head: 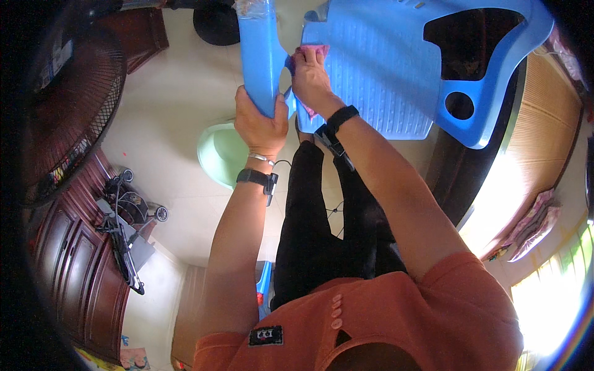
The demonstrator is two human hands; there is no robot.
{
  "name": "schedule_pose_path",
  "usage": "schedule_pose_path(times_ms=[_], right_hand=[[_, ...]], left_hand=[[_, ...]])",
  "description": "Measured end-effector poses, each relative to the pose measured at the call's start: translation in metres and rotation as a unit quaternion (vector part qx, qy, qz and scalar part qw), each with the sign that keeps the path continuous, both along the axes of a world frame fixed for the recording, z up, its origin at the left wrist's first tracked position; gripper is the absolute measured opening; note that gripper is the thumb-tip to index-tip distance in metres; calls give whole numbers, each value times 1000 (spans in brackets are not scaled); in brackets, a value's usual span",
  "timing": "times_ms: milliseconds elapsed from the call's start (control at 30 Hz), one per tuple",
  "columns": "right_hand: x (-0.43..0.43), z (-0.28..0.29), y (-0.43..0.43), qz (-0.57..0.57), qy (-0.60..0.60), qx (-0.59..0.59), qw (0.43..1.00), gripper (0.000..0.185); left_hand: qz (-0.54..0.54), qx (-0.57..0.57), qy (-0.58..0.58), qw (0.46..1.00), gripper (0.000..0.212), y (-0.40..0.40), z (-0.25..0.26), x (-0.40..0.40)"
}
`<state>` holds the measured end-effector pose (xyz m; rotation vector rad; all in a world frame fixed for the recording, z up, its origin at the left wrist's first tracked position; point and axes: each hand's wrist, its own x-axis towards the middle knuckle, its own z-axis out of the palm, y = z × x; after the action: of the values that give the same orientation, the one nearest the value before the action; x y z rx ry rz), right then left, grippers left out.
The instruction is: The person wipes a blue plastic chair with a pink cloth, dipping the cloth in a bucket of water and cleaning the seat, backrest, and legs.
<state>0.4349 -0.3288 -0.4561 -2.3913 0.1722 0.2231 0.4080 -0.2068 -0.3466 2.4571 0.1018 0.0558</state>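
Observation:
A blue plastic chair (pixel 380 69) is held up before me, its dotted panel facing the camera. My left hand (pixel 261 123) is closed around the lower end of a broad blue side piece (pixel 258 60), which has clear tape (pixel 253 8) wrapped at its far end. In my right hand (pixel 312 76) is a pink cloth (pixel 319 49), pressed against the near-left edge of the panel. The fingers cover most of the cloth. Below my left hand, a pale green plastic basin (pixel 216 153) stands on the floor, partly hidden by my wrist.
To the left stand a large fan (pixel 79 111), a folded stroller (pixel 127 218) and a dark wooden cabinet (pixel 69 259). A black round object (pixel 216 23) lies beyond on the tiled floor (pixel 176 92). A wooden bench-like piece with a slatted mat (pixel 543 111) runs along the right.

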Motion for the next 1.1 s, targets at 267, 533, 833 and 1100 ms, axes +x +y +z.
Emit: schedule_pose_path(times_ms=[267,533,833,1100], right_hand=[[-129,4,17,155,59,-55,985,25],[-113,27,-31,-225,216,309,899,23],[14,117,4,-205,23,577,790,25],[-96,166,6,-51,80,363,927,32]], left_hand=[[-8,-19,10,1000,57,5,2,-5],[-32,-6,-74,997,48,11,-4,-8],[38,-142,-30,989,32,4,-1,-3],[163,-241,24,956,32,31,-27,-39]])
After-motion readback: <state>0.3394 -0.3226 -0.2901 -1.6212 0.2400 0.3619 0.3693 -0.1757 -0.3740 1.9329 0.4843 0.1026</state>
